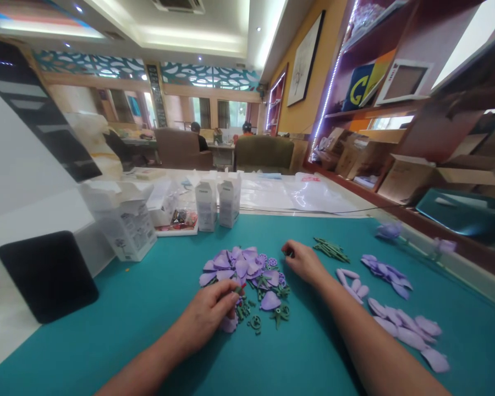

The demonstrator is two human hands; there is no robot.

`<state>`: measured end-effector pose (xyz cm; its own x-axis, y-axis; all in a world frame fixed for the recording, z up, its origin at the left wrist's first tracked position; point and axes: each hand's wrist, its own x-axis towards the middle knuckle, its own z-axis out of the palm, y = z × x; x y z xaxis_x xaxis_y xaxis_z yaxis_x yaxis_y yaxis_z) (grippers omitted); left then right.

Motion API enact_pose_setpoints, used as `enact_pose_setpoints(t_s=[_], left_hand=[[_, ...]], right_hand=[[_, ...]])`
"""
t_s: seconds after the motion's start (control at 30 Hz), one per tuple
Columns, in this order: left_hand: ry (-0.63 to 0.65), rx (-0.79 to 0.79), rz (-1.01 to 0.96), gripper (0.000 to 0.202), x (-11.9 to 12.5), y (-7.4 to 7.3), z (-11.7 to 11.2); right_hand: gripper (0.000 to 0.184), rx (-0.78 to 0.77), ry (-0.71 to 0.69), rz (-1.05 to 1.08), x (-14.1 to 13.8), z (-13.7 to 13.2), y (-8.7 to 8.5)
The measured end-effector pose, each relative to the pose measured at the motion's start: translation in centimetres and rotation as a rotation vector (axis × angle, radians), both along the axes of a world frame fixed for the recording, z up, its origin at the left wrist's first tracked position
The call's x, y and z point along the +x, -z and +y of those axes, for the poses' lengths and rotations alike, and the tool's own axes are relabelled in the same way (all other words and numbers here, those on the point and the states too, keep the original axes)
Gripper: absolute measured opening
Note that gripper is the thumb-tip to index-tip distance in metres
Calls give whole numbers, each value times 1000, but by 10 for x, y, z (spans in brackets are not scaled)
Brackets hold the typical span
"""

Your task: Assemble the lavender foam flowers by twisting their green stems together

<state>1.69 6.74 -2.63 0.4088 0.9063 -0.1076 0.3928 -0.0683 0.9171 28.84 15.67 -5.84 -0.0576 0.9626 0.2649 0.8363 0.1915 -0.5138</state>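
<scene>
A pile of lilac plastic petals (241, 267) lies in the middle of the green mat (148, 330), mixed with small green parts (243, 311) and star-shaped green pieces (279, 316). At the pile's near left edge is my left hand (212, 308), its thumb and forefinger pinched on a small green piece (238, 289). Something red shows beside those fingertips. My right hand (303, 261) is just right of the pile, fingers curled together; a dark bit shows at the fingertips, too small to name. Purple wheel-like discs (273, 262) sit on the pile's right side.
Green stems (331, 250) and sorted lilac petal groups (388, 275) lie to the right, with assembled purple flowers (388, 230) beyond. White boxes (206, 206) stand at the back, a larger opened carton (127, 225) and a black panel (49, 278) at left. Two people sit far off.
</scene>
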Motion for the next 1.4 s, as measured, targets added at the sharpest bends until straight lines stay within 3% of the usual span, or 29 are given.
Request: enact_pose_setpoints(t_s=[0.2, 0.37, 0.5, 0.8, 1.4], left_hand=[[-30, 4, -26, 28, -1, 0, 0], [-40, -4, -70, 31, -1, 2, 2], [-50, -37, -111, 35, -2, 2, 3], [-65, -72, -176, 34, -3, 8, 6], [-80, -80, -199, 34, -1, 6, 4]], right_hand=[[20, -6, -158, 354, -26, -7, -18], [25, -165, -320, 817, -54, -30, -38], [31, -216, -347, 944, -73, -45, -46], [41, -177, -306, 1100, -91, -56, -44], [42, -126, -284, 1085, -96, -57, -35]])
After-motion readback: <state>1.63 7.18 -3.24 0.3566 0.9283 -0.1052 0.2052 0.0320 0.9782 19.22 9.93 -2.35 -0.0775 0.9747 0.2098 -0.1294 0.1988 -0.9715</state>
